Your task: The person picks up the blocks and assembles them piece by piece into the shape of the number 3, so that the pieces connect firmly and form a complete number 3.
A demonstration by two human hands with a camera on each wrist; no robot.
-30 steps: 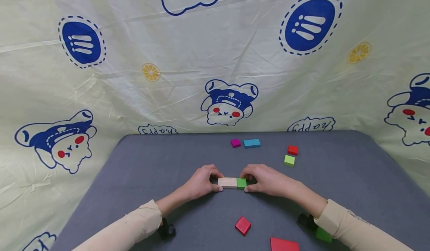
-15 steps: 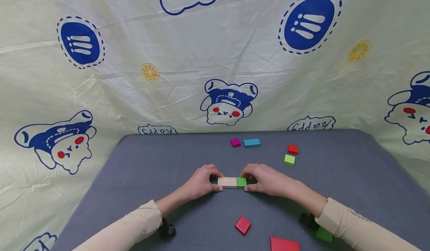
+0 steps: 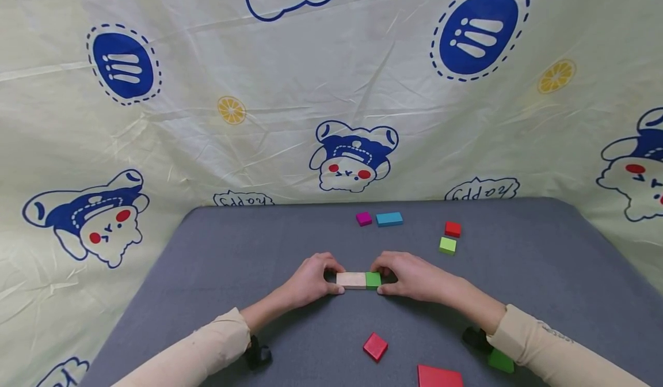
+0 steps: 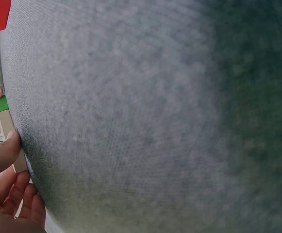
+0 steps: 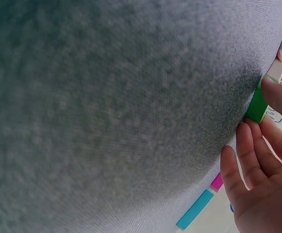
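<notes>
A plain wooden block (image 3: 351,280) and a green block (image 3: 373,280) lie end to end on the grey table, touching. My left hand (image 3: 309,280) pinches the wooden block's left end between thumb and fingers. At the other end, my right hand (image 3: 414,277) grips the green block the same way. In the left wrist view the left thumb lies along the side of the wooden block (image 4: 6,124). The right wrist view has the right thumb on the green block (image 5: 257,104), with the other fingers spread behind it.
Farther back are a magenta block (image 3: 364,219), a blue block (image 3: 389,219), a red block (image 3: 453,229) and a lime block (image 3: 448,245). Nearer me lie a red square block (image 3: 375,347), a larger red block (image 3: 439,376) and a green block (image 3: 500,361), partly under the right sleeve.
Both hands and the two blocks between them stay in place. Only the head view shifts very slightly.
</notes>
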